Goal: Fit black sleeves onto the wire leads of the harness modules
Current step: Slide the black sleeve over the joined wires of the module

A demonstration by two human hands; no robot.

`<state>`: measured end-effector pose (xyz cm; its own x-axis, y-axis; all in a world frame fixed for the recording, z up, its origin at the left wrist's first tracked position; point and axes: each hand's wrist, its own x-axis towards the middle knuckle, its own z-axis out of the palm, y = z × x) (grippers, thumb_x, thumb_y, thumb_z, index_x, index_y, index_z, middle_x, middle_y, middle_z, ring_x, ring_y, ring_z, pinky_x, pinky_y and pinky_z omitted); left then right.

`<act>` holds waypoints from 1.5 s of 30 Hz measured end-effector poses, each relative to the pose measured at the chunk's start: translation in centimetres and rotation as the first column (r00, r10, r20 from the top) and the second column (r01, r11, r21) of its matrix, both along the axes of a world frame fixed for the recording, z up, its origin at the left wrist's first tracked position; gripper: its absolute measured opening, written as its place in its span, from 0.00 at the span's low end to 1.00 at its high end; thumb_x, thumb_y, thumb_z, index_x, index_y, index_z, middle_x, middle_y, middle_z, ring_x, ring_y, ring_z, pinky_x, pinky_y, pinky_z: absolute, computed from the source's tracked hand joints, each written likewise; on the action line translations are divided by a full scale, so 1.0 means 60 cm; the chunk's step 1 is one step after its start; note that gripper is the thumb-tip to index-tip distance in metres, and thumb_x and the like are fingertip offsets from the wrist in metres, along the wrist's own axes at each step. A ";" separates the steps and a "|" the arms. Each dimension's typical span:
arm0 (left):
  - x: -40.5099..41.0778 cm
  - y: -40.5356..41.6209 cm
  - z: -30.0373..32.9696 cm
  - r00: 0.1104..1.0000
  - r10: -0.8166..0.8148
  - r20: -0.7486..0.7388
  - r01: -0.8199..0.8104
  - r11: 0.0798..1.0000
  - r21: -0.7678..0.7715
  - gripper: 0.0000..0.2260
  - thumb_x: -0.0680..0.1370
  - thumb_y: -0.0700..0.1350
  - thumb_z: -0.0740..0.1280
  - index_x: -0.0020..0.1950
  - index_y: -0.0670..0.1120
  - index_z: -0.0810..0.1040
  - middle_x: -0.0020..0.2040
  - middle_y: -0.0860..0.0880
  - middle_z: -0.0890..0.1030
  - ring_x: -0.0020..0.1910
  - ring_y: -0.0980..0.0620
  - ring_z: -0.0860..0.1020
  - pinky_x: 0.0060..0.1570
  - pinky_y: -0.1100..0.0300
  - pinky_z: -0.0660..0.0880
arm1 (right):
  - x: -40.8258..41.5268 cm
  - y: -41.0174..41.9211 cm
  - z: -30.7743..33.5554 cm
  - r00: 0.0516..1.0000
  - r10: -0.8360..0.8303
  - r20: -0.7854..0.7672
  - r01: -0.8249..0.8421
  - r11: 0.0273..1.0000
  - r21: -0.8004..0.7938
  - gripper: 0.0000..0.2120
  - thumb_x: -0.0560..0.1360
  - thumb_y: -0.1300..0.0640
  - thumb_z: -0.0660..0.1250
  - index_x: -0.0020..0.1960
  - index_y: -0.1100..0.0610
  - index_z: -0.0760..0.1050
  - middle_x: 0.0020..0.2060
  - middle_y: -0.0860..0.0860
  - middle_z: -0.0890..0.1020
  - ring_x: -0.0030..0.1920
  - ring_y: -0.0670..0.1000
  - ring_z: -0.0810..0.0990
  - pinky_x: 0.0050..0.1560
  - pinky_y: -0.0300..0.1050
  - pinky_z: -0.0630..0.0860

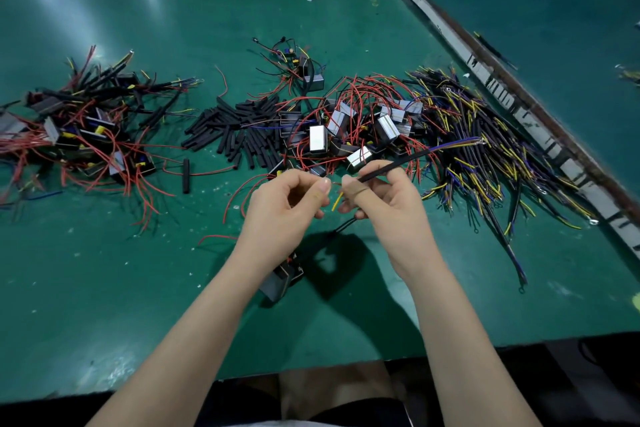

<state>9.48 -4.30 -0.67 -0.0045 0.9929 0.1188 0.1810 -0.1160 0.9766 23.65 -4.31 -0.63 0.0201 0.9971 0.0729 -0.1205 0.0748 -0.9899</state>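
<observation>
Module: a black module [282, 279] hangs low between the forearms, at 6 o'clock from the hands.
Left hand: the left hand [289, 199] pinches a thin lead, fingers curled.
Right hand: the right hand [375, 194] grips a black sleeve [391, 168], the nearer hand to it.
Sleeve axis: it runs from the right thumb toward 2 o'clock, wires [457, 144] emerging at its far end.
Spare sleeves: a heap of loose sleeves [235, 130] lies at 11 o'clock on the worktop [138, 270].

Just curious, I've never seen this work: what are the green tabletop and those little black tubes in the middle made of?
Tabletop: probably a rubber or vinyl mat; smooth green with a soft sheen, glare patches and scuff marks. Tubes: likely flexible plastic or rubber sleeving; matte black, cut short, some slightly bent. Neither can be told for sure by look alone.
</observation>
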 end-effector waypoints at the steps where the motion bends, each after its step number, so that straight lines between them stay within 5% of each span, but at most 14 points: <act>1: -0.001 0.000 0.003 0.999 -0.029 0.016 0.029 1.000 -0.010 0.06 0.78 0.41 0.66 0.41 0.46 0.78 0.32 0.54 0.80 0.32 0.58 0.77 0.41 0.65 0.76 | 0.001 0.000 0.001 1.000 0.006 -0.004 -0.006 1.000 -0.023 0.09 0.75 0.62 0.69 0.47 0.54 0.69 0.32 0.47 0.81 0.31 0.46 0.80 0.34 0.33 0.72; 11: -0.016 -0.002 0.024 0.987 -0.158 0.041 0.159 0.987 -0.010 0.09 0.80 0.39 0.61 0.47 0.46 0.81 0.37 0.53 0.81 0.34 0.65 0.76 0.36 0.76 0.69 | 0.003 -0.004 0.013 0.999 0.002 -0.048 -0.004 0.999 -0.034 0.07 0.74 0.64 0.69 0.45 0.55 0.73 0.30 0.46 0.81 0.33 0.43 0.79 0.39 0.30 0.73; 16: -0.022 0.006 0.018 0.989 -0.137 -0.053 0.139 0.990 0.036 0.04 0.77 0.46 0.68 0.43 0.52 0.80 0.36 0.54 0.81 0.36 0.58 0.76 0.42 0.61 0.74 | -0.001 -0.006 0.019 0.999 0.002 -0.048 -0.003 0.999 -0.034 0.06 0.74 0.64 0.69 0.45 0.56 0.73 0.30 0.46 0.81 0.33 0.42 0.79 0.39 0.30 0.73; 24: -0.034 0.004 0.011 0.974 -0.217 -0.060 0.218 0.976 0.015 0.08 0.78 0.42 0.67 0.46 0.56 0.81 0.39 0.58 0.83 0.41 0.59 0.79 0.50 0.59 0.75 | -0.002 -0.009 0.023 0.998 -0.040 -0.043 0.036 0.996 -0.086 0.06 0.74 0.62 0.70 0.45 0.53 0.73 0.30 0.46 0.81 0.33 0.41 0.79 0.34 0.27 0.71; 37: -0.032 0.005 0.004 0.975 -0.195 -0.104 0.198 0.980 0.014 0.04 0.74 0.44 0.71 0.40 0.52 0.81 0.34 0.60 0.80 0.32 0.63 0.73 0.36 0.71 0.69 | -0.008 -0.010 0.019 0.999 -0.041 -0.033 0.039 0.997 -0.063 0.09 0.74 0.63 0.70 0.47 0.53 0.71 0.30 0.45 0.80 0.33 0.40 0.79 0.35 0.27 0.71; 45: -0.033 0.003 0.002 0.976 -0.162 -0.147 0.165 0.986 0.013 0.03 0.73 0.44 0.73 0.40 0.52 0.81 0.34 0.59 0.82 0.32 0.64 0.74 0.36 0.72 0.70 | -0.011 -0.008 0.006 0.999 -0.028 0.026 0.028 1.000 0.004 0.14 0.73 0.68 0.69 0.50 0.53 0.69 0.33 0.47 0.83 0.38 0.45 0.80 0.46 0.38 0.76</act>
<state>7.48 -4.11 -0.54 0.1768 0.9755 0.1309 0.2974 -0.1797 0.9377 23.00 -4.81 -0.29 0.0459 0.9959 0.0778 -0.0925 0.0818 -0.9923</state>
